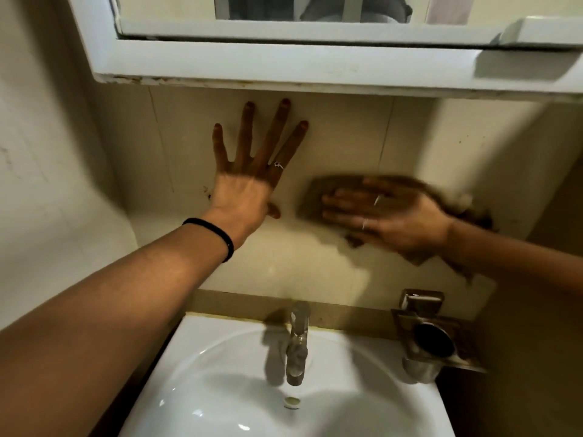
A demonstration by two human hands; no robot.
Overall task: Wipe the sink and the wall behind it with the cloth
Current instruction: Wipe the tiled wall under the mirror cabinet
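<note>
Wall wipe in progress: right hand point(391, 212), fingers flat, presses the brown cloth point(318, 197) on the tiled wall point(347, 137) above the tap point(296, 342); view blurred there. Left hand point(249, 181) splayed flat on the wall, bracing, holding nothing. Advice: keep palm pressure even, overlap passes, work downward toward the sink point(220, 357), avoid the metal holder point(435, 335) at right

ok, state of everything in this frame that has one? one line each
left hand: open, fingers spread flat on the wall
right hand: open, pressing the cloth to the wall, motion-blurred
cloth: spread under the right hand, against the wall
faucet: no water seen running
sink: basin bare, no standing water
metal cup holder: wall-mounted, looks empty
mirror cabinet: door slightly ajar
</note>
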